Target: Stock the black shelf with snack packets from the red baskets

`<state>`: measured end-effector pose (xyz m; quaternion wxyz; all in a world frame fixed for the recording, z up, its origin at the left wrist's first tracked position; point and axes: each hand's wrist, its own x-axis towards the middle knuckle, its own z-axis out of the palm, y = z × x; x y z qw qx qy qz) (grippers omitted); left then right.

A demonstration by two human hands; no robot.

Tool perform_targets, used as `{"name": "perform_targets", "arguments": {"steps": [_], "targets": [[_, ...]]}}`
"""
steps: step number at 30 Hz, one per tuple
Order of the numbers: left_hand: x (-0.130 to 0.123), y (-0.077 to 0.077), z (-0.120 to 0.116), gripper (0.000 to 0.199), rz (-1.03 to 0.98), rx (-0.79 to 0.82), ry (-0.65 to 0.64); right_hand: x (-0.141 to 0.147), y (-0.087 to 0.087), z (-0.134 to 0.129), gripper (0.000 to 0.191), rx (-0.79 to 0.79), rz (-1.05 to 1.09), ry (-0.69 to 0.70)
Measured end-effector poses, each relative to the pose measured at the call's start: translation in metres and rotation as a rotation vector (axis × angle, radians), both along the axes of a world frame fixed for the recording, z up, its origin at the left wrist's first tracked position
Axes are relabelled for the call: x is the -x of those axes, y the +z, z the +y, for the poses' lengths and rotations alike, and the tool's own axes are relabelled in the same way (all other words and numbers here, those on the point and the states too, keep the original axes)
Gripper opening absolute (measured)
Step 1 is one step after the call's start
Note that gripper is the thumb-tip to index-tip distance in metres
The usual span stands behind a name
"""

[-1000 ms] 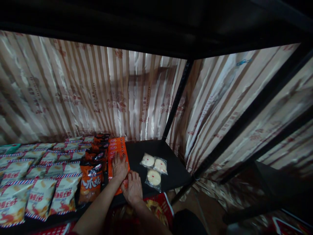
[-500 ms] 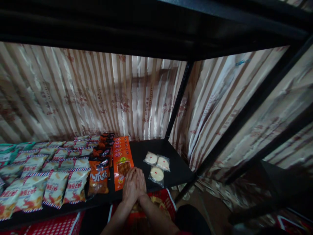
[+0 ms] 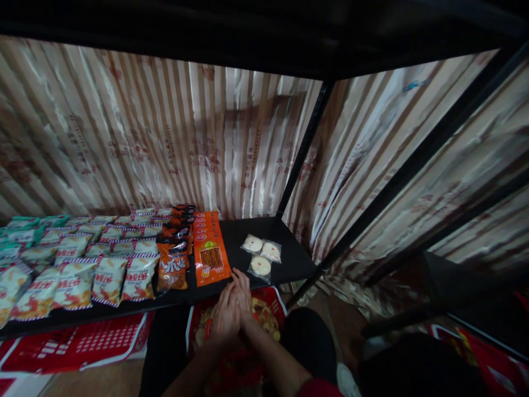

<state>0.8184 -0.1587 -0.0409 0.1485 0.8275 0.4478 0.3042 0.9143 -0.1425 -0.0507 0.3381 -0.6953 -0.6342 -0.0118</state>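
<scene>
My left hand (image 3: 225, 315) and my right hand (image 3: 243, 293) rest against each other, palm to palm, with the fingers stretched out. Nothing shows between them, though their inner sides are hidden. They hang over a red basket (image 3: 282, 304) holding small packaged snacks, just before the shelf edge. The fingertips are close to the lower right corner of an orange packet (image 3: 211, 251) with a window showing brown sticks. To its right lie three round, pale discs in clear wrappers, one (image 3: 260, 266) nearer me than the others. Brown-orange bags (image 3: 172, 266) stand left of the orange packet.
Rows of white snack bags (image 3: 140, 275) and green bags (image 3: 19, 237) fill the left of the black shelf (image 3: 295, 259). Under it sits another red basket (image 3: 95, 336). A black post (image 3: 306, 146) rises at the back corner, before striped curtains (image 3: 231, 143). Another shelf board (image 3: 248, 44) hangs above.
My view has tipped downward, so the shelf sits higher in the picture and more of the baskets shows. My joined hands have drawn back off the orange packet to above the basket.
</scene>
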Motion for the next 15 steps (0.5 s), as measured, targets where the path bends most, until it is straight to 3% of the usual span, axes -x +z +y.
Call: {"name": "perform_targets", "arguments": {"steps": [4,8,12,15], "targets": [[0.005,-0.013,-0.029,0.044,0.049,-0.018,-0.103,-0.006,-0.021,-0.035,0.042,0.007,0.018,0.057],[0.019,-0.027,-0.053,0.043,0.129,0.087,-0.234,-0.011,-0.046,-0.075,0.045,0.124,-0.101,0.085],[0.035,-0.046,-0.063,0.044,0.401,0.361,-0.154,-0.012,-0.064,-0.104,0.041,0.470,-0.184,0.174],[0.044,-0.060,-0.063,0.043,0.552,0.510,-0.219,-0.012,-0.065,-0.110,0.041,0.711,-0.161,0.261]]}}
